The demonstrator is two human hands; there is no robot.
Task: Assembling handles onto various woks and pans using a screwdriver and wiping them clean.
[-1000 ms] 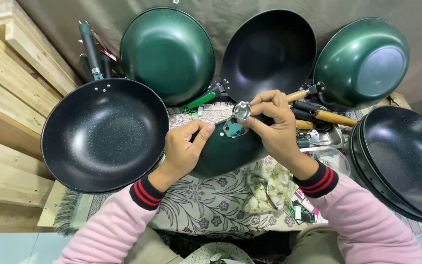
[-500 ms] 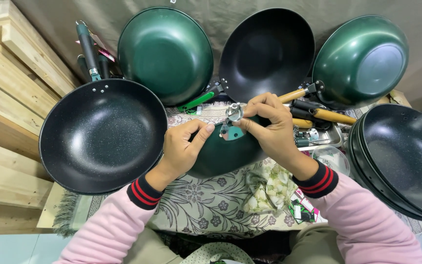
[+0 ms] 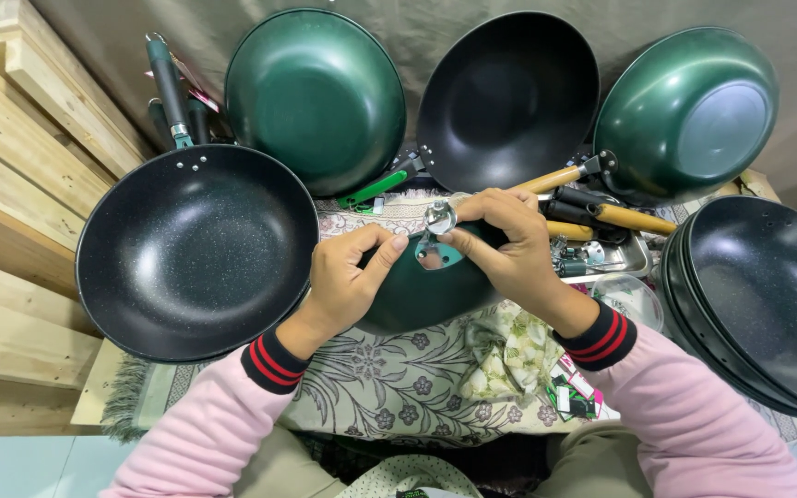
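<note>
Here, a green pan (image 3: 417, 295) lay upturned between both hands. The left hand (image 3: 348, 281) gripped its side, fingers curled. The right hand (image 3: 509, 249) pinched a metal bracket (image 3: 437, 221) onto it.

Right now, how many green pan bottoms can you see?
3: one round green pan leaning at the back left, another at the back right, and one under both hands. More may be hidden.

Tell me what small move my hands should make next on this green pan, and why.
Probably press the metal handle bracket flat against the green pan with the left hand. The right hand pinches the bracket's round socket above it, and the left thumb already touches the bracket's edge, so seating it looks like the nearest step.
</note>
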